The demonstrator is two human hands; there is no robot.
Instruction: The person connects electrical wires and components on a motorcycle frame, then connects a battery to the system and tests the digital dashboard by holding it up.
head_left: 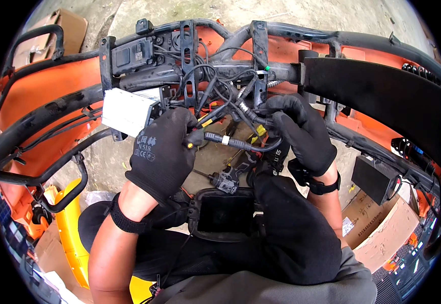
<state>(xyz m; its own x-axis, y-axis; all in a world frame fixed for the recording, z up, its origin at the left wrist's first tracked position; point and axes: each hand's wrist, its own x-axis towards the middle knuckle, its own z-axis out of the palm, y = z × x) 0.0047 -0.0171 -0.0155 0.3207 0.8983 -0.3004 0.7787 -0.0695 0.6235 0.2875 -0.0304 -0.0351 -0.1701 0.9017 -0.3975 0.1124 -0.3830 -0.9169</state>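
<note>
My left hand, in a black glove, is closed with its fingertips pinching a black cable connector that has a yellow end. To its right lies another black cable plug with a white band, curving toward my right hand. My right hand, also gloved, is closed around a black cable at the right side of the wiring bundle; its fingers partly cover what they grip. The tangled wiring hangs from a black tubular vehicle frame. A silver metal box sits just beyond my left hand.
Below the wires, a power drill lies by a black open-topped bin between my legs. A black module is mounted on the frame. At right are a curved black panel, a dark box and a cardboard box.
</note>
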